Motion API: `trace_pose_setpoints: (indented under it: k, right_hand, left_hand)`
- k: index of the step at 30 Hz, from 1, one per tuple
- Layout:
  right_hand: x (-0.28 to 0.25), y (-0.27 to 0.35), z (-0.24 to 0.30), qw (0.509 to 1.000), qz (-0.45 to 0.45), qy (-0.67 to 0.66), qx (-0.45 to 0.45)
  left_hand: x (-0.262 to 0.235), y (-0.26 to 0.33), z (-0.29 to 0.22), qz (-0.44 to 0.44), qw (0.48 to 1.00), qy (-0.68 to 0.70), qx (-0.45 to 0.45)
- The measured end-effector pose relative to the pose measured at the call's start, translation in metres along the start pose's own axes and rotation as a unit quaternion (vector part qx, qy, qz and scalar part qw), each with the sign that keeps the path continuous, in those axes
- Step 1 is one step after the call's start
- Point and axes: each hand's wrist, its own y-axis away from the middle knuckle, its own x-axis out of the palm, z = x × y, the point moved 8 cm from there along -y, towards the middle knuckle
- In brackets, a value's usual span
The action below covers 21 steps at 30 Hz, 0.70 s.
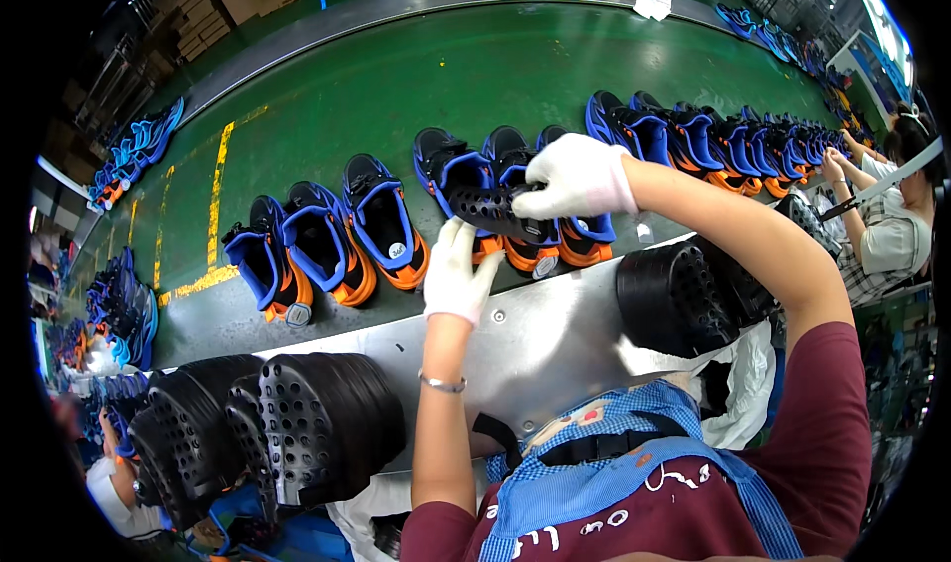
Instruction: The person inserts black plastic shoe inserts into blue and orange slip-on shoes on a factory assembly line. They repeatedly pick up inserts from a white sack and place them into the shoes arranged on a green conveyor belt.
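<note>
Gloved in white, my right hand (577, 178) is closed on a black perforated plastic shoe insert (483, 211). The insert lies slantwise over the openings of black and blue sneakers with orange heels. Beside its left end, my left hand (458, 273), also in a white glove, has its fingers and thumb around the heel of a sneaker (441, 156). That sneaker's opening is partly covered by the insert. Two more sneakers, one of them a black and blue sneaker (508, 146), stand next to it, partly behind my right hand.
Three sneakers (381, 220) stand to the left on the green belt (327, 97); a long sneaker row (693, 136) runs right. Stacks of black perforated inserts (332, 423) lie at the near left, and another insert stack (674, 300) on the metal ledge (535, 334). A co-worker (887, 215) works at right.
</note>
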Motion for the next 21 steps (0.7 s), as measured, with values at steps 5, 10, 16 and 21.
trace_pose_setpoints:
  k: [5, 10, 16, 21]
  right_hand:
    - [0.008, -0.053, 0.007, 0.995, -0.003, 0.094, 0.040]
    - [0.044, -0.094, 0.011, 0.992, -0.047, 0.079, 0.086]
    - [0.085, -0.118, 0.018, 0.992, 0.018, 0.004, 0.123]
    - [0.081, -0.125, 0.007, 0.981, -0.051, -0.107, 0.153]
  left_hand:
    - [0.015, -0.016, 0.003, -0.024, 0.999, -0.020, -0.009]
    - [0.024, -0.028, 0.001, 0.079, 0.992, -0.057, -0.085]
    - [0.042, -0.034, 0.031, 0.337, 0.900, -0.159, -0.225]
    - [0.045, -0.040, 0.034, 0.340, 0.892, -0.170, -0.247]
